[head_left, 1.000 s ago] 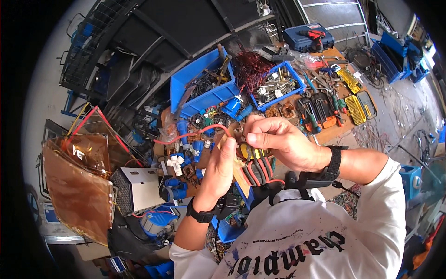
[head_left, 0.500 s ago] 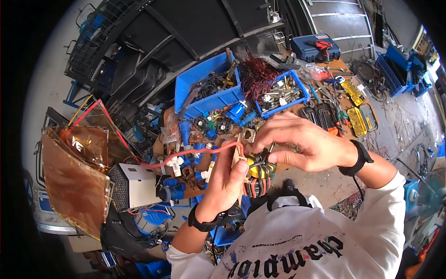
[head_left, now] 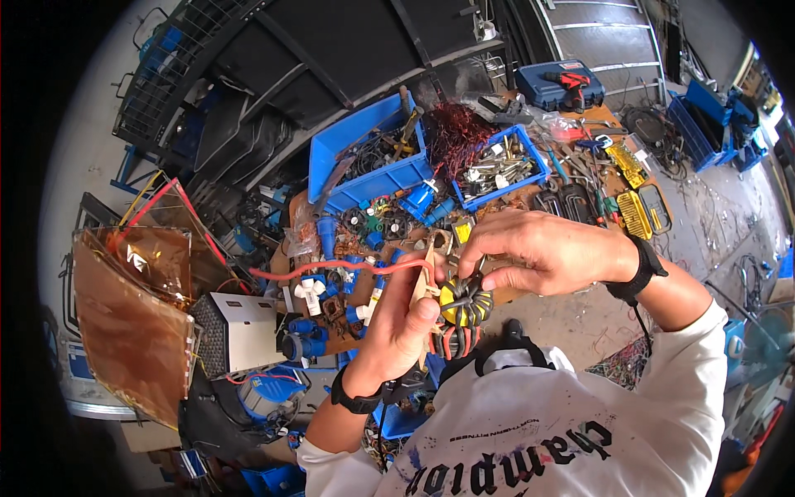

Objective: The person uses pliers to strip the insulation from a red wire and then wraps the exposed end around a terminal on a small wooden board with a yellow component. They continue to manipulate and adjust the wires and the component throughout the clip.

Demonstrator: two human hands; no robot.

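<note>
My left hand (head_left: 396, 335) is closed on the edge of a tan board (head_left: 430, 277) with wire-wound coils on it. A ring-shaped coil with a yellow core and black wire (head_left: 465, 303) faces my right side. Below it hangs a second coil wound in red and black wire (head_left: 455, 341). My right hand (head_left: 542, 250) bends over the yellow coil, thumb and fingers pinched on its black wire; the fingertips partly hide the grip. A thick red cable (head_left: 331, 265) runs from the board leftward towards a white metal box (head_left: 236, 331).
Behind my hands, the wooden bench (head_left: 609, 124) carries a big blue bin (head_left: 364, 186), a smaller blue tray (head_left: 501, 195) of metal parts and tangled dark-red wire (head_left: 455, 145). Pliers, hex keys, yellow bit cases (head_left: 633, 215) and a red drill (head_left: 571, 80) lie right. Copper-coloured sheets (head_left: 137, 311) stand left.
The board with its coils has turned a little, so more of the yellow coil's face and the red coil show. My right hand has shifted slightly right and down, still at the black wire.
</note>
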